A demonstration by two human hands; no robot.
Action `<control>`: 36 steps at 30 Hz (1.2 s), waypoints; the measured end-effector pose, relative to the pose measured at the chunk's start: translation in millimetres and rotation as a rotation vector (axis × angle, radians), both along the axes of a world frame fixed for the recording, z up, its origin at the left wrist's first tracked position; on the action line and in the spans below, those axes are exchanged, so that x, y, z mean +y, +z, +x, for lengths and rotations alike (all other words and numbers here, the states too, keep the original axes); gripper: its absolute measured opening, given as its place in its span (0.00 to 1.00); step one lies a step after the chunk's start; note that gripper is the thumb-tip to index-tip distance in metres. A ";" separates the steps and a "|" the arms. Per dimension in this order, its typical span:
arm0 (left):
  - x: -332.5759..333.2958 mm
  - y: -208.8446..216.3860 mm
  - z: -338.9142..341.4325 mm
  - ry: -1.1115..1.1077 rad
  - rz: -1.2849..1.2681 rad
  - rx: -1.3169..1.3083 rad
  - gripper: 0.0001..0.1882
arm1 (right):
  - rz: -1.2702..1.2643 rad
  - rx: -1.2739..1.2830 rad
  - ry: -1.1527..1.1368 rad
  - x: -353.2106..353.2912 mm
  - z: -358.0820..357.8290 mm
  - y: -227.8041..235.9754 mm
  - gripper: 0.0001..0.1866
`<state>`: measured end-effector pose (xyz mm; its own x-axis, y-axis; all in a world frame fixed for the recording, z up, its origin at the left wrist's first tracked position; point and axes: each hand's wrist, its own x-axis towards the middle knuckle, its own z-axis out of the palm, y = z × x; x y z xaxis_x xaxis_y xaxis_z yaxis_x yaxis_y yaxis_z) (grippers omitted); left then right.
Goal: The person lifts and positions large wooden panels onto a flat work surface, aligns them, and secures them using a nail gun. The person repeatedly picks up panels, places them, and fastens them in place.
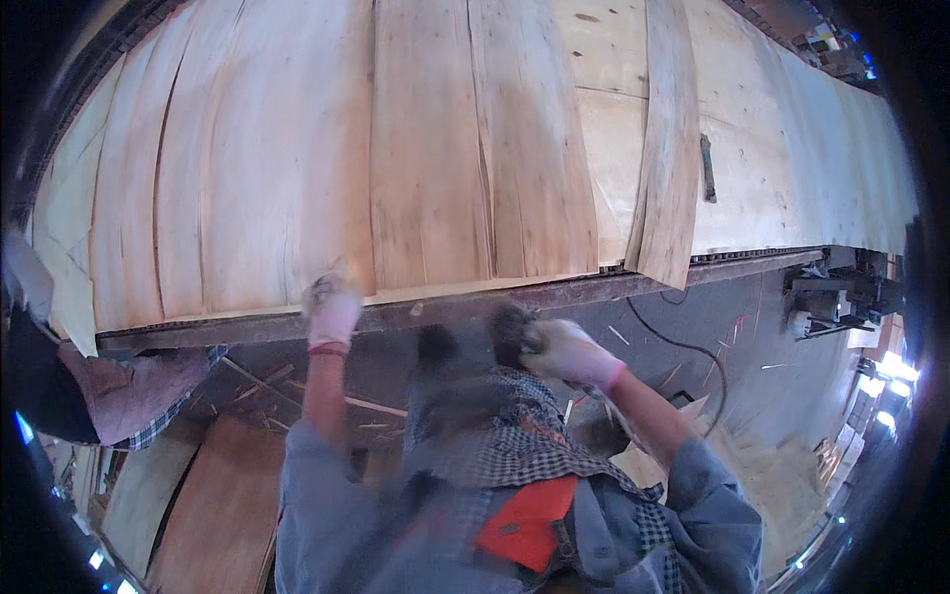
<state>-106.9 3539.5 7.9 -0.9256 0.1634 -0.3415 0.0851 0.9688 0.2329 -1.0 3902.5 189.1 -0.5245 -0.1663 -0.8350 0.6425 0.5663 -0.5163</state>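
My left hand (333, 315), in a pale glove with dark fingers, is at the near edge of the reddish-brown wood veneer sheets (426, 148). Motion blurs its fingertips, so their grip is unclear. My right hand (572, 353), gloved the same way, is just off the table edge in front of my chest. Its fingers look curled, and whatever may be inside them is hidden. The veneer sheets lie side by side, with narrow gaps and splits between some. To the right, a narrow veneer strip (665, 148) rests over a paler sheet (737, 129), its end overhanging the edge.
A dark, slim object (708, 168) lies on the pale sheet. The table's rail (416, 315) runs along the front. At left, a person's checked cloth (148, 401) is close to the table. A dark cable (683, 342) hangs at right, and scraps litter the floor (772, 346). Boards (218, 495) are stacked at lower left.
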 end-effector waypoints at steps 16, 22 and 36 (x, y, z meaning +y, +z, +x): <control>257.1 28.5 153.7 0.705 0.454 -0.042 0.46 | 0.168 -0.190 -0.680 230.2 348.8 -73.2 0.07; 303.5 44.2 132.7 0.539 0.479 -0.341 0.41 | 0.117 0.059 -0.654 238.3 251.4 -48.2 0.13; 526.0 28.8 155.3 0.306 1.016 -0.521 0.25 | 0.105 0.171 -0.920 319.1 191.9 27.0 0.10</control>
<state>48.5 4065.5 36.8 -0.7606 0.3737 -0.5309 -0.4517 0.2827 0.8462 190.9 4221.6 216.2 -0.5292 0.4460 -0.7219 0.7807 -0.0775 -0.6201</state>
